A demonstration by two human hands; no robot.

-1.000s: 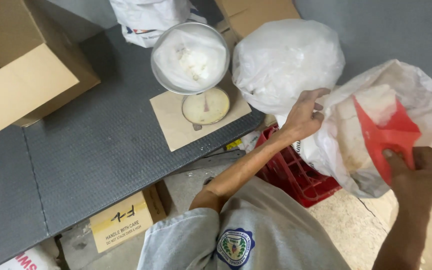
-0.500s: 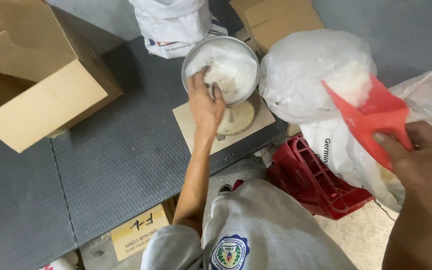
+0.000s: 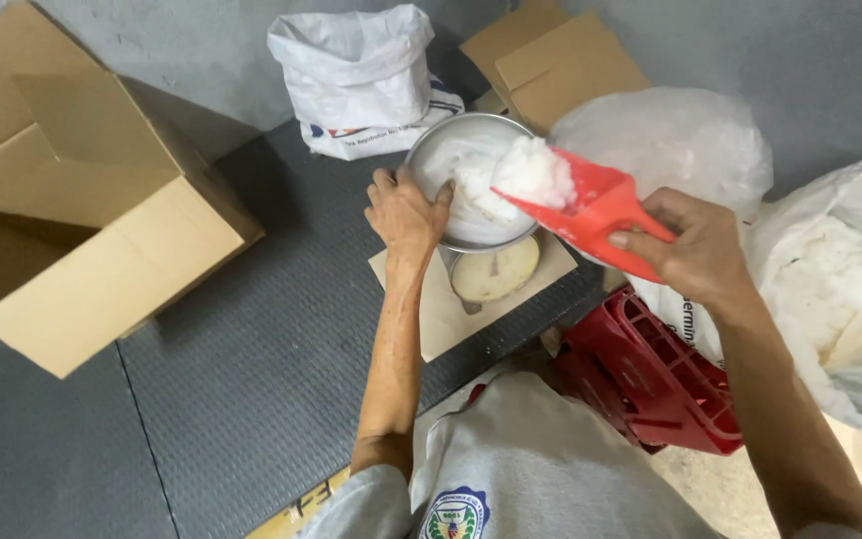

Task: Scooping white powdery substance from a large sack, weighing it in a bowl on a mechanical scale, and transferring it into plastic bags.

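Holding the red scoop (image 3: 601, 215) in my right hand (image 3: 695, 250), I am carrying its heaped load of white flaky material (image 3: 534, 172) over the rim of the metal bowl (image 3: 471, 180). The scoop's long axis is running from the handle at my right hand, up and leftward to the mouth, which is hanging above the right half of the bowl; the bowl therefore lies to the left of this hand and slightly farther from me. My right hand is wrapped closed around the handle, thumb along its top. My left hand (image 3: 406, 212) is the nearer one to the bowl: it is touching the bowl's left rim, fingers curled over the edge, thumb outside, steadying it. The bowl is sitting on a small dial scale (image 3: 494, 269), which stands on a cardboard sheet (image 3: 431, 309) near the right edge of the dark grey floor mat (image 3: 251, 369). The bulk sack (image 3: 840, 289) of the same white material is lying open beyond my right forearm, beside a red crate (image 3: 650, 379).
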